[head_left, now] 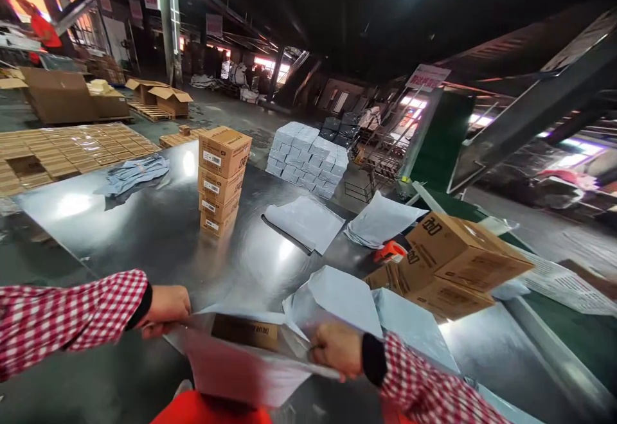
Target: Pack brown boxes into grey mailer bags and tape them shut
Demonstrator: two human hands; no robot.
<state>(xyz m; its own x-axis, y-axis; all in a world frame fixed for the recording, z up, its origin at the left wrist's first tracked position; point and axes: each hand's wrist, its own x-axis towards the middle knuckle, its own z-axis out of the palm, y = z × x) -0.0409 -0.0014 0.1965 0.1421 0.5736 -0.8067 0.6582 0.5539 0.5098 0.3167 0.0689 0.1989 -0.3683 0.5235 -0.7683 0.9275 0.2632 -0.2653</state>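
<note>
Both-handed, left hand [166, 308] and right hand [337, 349] grip shut on the pale grey mailer bag [241, 366], brown box [245, 332] inside.

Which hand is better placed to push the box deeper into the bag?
Probably the right hand: it grips the mailer bag beside the brown box. The left hand holds the bag's far edge.

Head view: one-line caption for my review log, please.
Both hands, left hand and right hand, hold open a grey mailer bag with a cardboard box inside, on a metal table.
</note>
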